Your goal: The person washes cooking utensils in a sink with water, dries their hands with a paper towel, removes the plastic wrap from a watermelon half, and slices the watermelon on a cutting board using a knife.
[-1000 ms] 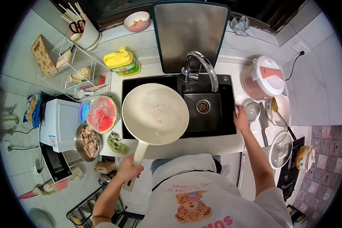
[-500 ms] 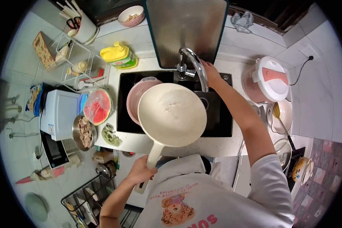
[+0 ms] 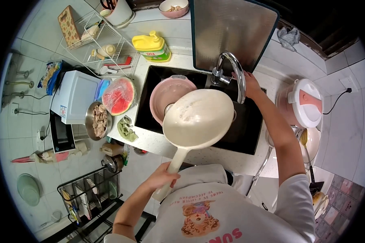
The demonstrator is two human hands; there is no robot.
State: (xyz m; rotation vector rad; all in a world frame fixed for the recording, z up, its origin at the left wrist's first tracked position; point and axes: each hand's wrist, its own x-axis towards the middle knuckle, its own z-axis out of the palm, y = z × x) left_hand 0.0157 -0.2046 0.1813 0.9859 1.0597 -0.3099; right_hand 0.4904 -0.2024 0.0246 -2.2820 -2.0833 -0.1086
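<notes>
My left hand (image 3: pixel 163 178) is closed around the handle of a cream-white frying pan (image 3: pixel 207 125). The pan hangs over the sink, tilted, its inside wet with a few bubbles. Behind the curved chrome faucet (image 3: pixel 240 77), my right hand (image 3: pixel 250 84) reaches to the faucet's lever; its fingers are partly hidden and look closed on it. No stream of water is visible below the spout. Under the pan's left side, a pink basin (image 3: pixel 155 101) sits in the black sink (image 3: pixel 243 139), partly covered by the pan.
Left of the sink are a cut watermelon (image 3: pixel 118 97) under plastic wrap, a metal bowl of meat (image 3: pixel 90 128), green peels (image 3: pixel 127 129) and a yellow detergent bottle (image 3: pixel 152 46). A pink-and-white rice cooker (image 3: pixel 308 103) stands right. A large board (image 3: pixel 231 32) leans behind the faucet.
The camera view has turned and shifted, so the scene sits further right. The pan has tilted and moved slightly left relative to the faucet. More of the pink basin shows. Both hands keep their places.
</notes>
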